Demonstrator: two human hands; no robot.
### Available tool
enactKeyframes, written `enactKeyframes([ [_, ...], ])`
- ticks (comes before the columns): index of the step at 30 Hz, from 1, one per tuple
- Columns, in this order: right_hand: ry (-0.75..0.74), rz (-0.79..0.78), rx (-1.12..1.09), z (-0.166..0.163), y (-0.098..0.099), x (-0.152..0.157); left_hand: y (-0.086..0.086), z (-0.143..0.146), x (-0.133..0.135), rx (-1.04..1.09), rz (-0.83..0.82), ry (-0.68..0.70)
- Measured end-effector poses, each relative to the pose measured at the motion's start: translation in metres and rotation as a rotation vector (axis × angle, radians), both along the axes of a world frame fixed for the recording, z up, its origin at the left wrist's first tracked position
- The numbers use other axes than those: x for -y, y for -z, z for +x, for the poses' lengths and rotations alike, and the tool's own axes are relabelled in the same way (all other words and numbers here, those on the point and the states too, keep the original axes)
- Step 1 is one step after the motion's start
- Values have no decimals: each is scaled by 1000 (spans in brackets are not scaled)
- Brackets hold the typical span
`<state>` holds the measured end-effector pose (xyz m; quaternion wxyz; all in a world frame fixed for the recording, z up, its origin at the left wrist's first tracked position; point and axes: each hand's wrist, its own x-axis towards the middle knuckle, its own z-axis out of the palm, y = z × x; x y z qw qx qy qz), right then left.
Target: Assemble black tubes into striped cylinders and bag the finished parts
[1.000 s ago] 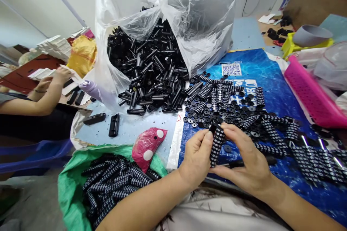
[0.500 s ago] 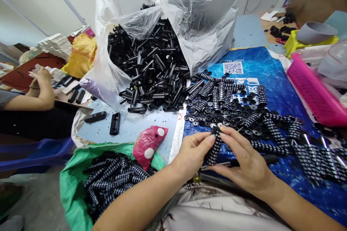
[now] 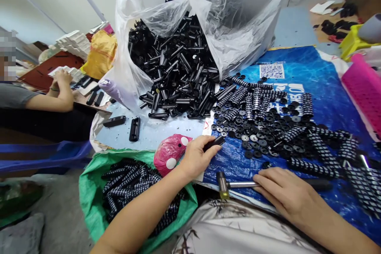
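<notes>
My left hand (image 3: 196, 158) is closed on a short black tube (image 3: 214, 143) at the left edge of the blue sheet (image 3: 321, 79). My right hand (image 3: 285, 195) lies over the handle of a small hammer (image 3: 235, 185) near the front edge, fingers curled on it. Black washers (image 3: 253, 127) and white-patterned black rollers (image 3: 315, 143) are spread over the sheet beyond both hands. A green bag (image 3: 89, 190) below my left arm holds several patterned rollers.
A big clear plastic bag (image 3: 238, 20) spills plain black tubes (image 3: 178, 71) at the back. A pink dotted bag (image 3: 169, 152) lies beside my left hand. A pink basket (image 3: 363, 91) stands at the right. Another person's hand (image 3: 62, 77) works at the far left.
Both hands let go of the patterned roller they held together. My left hand moved left and now holds a black tube; my right hand dropped onto the hammer. The view shifted left.
</notes>
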<state>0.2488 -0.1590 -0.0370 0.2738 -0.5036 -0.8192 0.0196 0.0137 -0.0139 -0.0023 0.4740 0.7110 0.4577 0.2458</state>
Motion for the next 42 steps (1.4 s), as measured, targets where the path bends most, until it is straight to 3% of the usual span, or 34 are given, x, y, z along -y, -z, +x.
enactKeyframes([
  [2, 69, 15, -25, 1, -3, 2, 2, -10, -9, -211, 80, 98],
  [4, 150, 56, -87, -1, -9, -3, 2, -14, -16, -314, 43, 187],
  [7, 238, 125, -155, -8, -16, -17, 1, -12, -20, -329, -75, 250],
  [11, 250, -4, 52, -18, -19, -34, -1, -7, -22, -304, -142, 265],
  [14, 203, 18, 13, -23, -25, -37, 0, -5, -29, -297, -144, 317],
  [18, 3, 108, -186, -34, -31, -32, 6, -3, -40, -306, -113, 350],
  [22, -83, 2, -68, -47, -24, -28, 9, 6, -39, -366, -99, 355],
  [24, -104, -29, -39, -46, -21, -26, 1, 8, -38, -407, -35, 346],
  [27, -151, -41, -97, -32, -19, -22, -29, -14, -41, -437, -37, 418],
  [30, -133, -27, -111, -11, -17, -17, -69, -61, -48, -350, -361, 661],
  [32, -95, 8, -89, 0, -12, -15, -87, -87, -52, -251, -556, 644],
  [34, -77, 19, -69, 6, -7, -14, -95, -94, -54, -211, -607, 610],
  [36, -73, -16, -59, 6, -3, -15, -91, -77, -58, -198, -427, 502],
  [38, -62, -59, -70, 6, -2, -17, -79, -44, -71, -259, -58, 297],
  [40, -29, -64, -94, 10, -4, -20, -64, -6, -91, -516, 292, 113],
  [42, 78, -18, -135, 24, -10, -27, -50, 26, -113, -802, 440, 44],
])
